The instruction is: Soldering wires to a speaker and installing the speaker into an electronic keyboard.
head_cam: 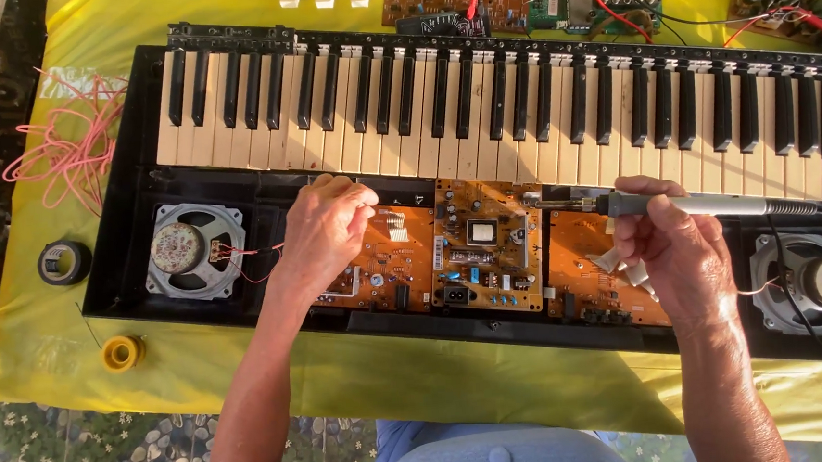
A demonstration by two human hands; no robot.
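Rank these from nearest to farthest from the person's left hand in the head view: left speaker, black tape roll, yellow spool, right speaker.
From the left hand:
1. Left speaker, just to its left.
2. Yellow spool, lower left on the cloth.
3. Black tape roll, far left.
4. Right speaker, far right.

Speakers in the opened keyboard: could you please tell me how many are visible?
2. One speaker sits at the left end of the keyboard case, near the left hand; the other speaker sits at the right end, beside the right hand.
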